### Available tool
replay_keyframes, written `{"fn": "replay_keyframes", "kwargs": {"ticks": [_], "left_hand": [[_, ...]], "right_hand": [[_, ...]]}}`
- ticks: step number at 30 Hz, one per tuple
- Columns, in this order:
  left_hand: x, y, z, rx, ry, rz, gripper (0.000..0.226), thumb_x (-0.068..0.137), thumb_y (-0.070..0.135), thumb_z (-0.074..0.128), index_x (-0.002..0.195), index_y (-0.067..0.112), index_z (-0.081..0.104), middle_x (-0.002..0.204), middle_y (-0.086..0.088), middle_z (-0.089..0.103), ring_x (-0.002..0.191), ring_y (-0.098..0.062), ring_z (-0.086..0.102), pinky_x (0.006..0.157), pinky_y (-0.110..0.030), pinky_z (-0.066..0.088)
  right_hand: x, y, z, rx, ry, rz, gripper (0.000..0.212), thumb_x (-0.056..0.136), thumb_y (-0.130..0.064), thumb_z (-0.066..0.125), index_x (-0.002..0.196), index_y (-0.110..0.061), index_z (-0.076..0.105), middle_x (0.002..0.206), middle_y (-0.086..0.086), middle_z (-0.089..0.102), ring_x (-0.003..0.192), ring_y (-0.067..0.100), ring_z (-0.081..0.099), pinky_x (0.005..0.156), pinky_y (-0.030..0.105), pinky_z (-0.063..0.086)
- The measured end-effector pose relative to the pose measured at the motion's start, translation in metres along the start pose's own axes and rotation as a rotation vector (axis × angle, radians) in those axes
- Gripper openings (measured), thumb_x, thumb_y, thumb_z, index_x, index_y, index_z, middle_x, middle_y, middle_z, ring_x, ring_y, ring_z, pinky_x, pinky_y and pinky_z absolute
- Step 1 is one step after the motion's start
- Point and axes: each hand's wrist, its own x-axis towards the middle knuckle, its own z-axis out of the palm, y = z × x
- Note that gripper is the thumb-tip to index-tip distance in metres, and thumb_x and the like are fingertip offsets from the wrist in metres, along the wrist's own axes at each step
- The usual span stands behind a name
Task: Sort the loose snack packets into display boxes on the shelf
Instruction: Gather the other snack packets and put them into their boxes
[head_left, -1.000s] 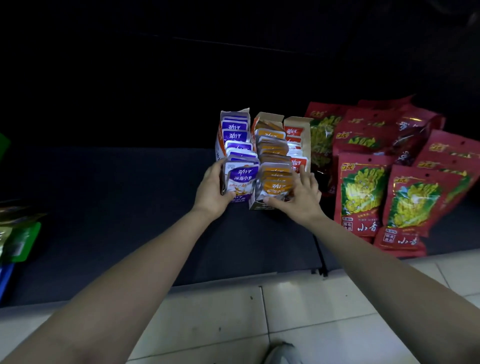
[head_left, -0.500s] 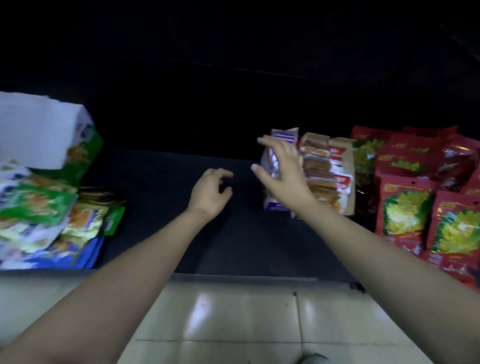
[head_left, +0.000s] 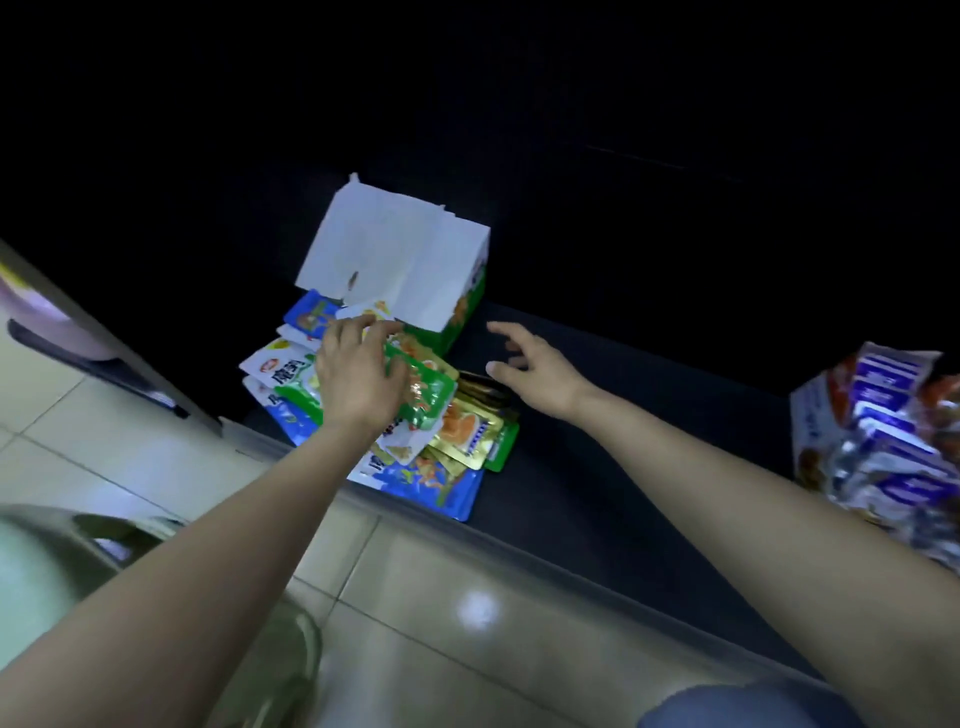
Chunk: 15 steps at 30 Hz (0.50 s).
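Dark shelf (head_left: 597, 457), pale tiled floor (head_left: 441, 597); left grip (head_left: 358, 376) on packets (head_left: 460, 431), hold unclear; right grip (head_left: 535, 371) spread, empty.

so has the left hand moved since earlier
Yes: the left hand went left, off the open dark shelf onto the pile of loose colourful snack packets.
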Motion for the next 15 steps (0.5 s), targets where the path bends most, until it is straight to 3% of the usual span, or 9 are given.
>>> {"fn": "replay_keyframes", "kwargs": {"ticks": [4, 9, 12, 15], "left_hand": [[0.018, -0.015, 0.007, 0.008, -0.153, -0.005, 0.049, 0.098, 0.029, 0.05, 0.146, 0.027, 0.04, 0.16, -0.004, 0.022, 0.149, -0.026, 0.009, 0.119, -0.042, 0.007], [0.028, -0.022, 0.026, 0.054, -0.253, -0.011, 0.052, 0.1, 0.037, 0.043, 0.151, 0.03, 0.032, 0.163, -0.004, 0.012, 0.15, -0.024, 0.0, 0.121, -0.041, 0.0], [0.028, -0.023, 0.032, 0.07, -0.216, 0.014, 0.05, 0.1, 0.035, 0.044, 0.149, 0.028, 0.036, 0.162, -0.005, 0.014, 0.15, -0.025, 0.001, 0.12, -0.04, -0.002], [0.025, -0.021, 0.035, 0.079, -0.194, 0.021, 0.05, 0.098, 0.033, 0.046, 0.147, 0.025, 0.04, 0.162, -0.009, 0.016, 0.149, -0.026, 0.003, 0.119, -0.041, -0.002]], "right_hand": [[0.045, -0.017, 0.022, 0.06, -0.035, 0.052, 0.052, 0.099, -0.037, 0.051, 0.147, -0.041, 0.032, 0.152, 0.009, 0.032, 0.137, 0.027, 0.038, 0.112, 0.041, 0.036], [0.078, -0.027, 0.044, 0.007, -0.084, 0.109, 0.055, 0.102, -0.037, 0.046, 0.153, -0.027, 0.028, 0.159, 0.005, 0.022, 0.144, 0.021, 0.027, 0.111, 0.026, 0.025], [0.079, -0.027, 0.048, -0.163, 0.057, 0.077, 0.052, 0.102, -0.031, 0.047, 0.149, -0.013, 0.036, 0.152, 0.01, 0.038, 0.137, 0.024, 0.04, 0.109, 0.028, 0.032], [0.069, -0.021, 0.043, -0.285, 0.243, 0.054, 0.038, 0.1, -0.024, 0.051, 0.127, 0.002, 0.057, 0.121, 0.017, 0.064, 0.112, 0.029, 0.059, 0.095, 0.035, 0.047]]}}
